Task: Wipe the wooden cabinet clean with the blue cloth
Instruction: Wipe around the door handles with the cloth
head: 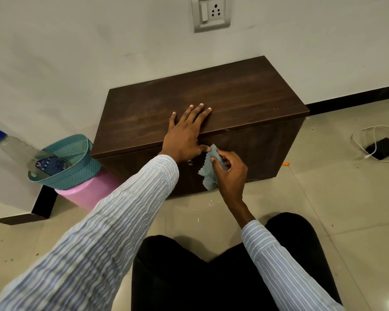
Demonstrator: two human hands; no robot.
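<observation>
Wiping looks to be at its start or between passes: the blue cloth (210, 170) hangs crumpled in front of the cabinet (234, 102) door rather than being pressed flat against the wood. The right hand (230, 173) pinches it, fingers (218, 161) curled round the upper part, while the lower part dangles free with a zigzag-cut edge. The left hand (186, 131) lies flat on the cabinet top near its front edge, fingers straight and spread, thumb reaching down toward the cloth's top corner; it holds nothing and seems to steady the person.

My reading is that the next move calls for spreading the cloth under the palm and pressing it to a surface, either the front panel just behind it or the top, then sweeping along the grain.

The cabinet is a low box of dark brown laminate with a smooth, faintly streaked top and sharp square edges; it stands on pale floor tiles (323, 198) against a white wall. A small metal fitting (190, 162) shows on the front. The cloth looks thin, soft and matte, likely microfibre.
</observation>
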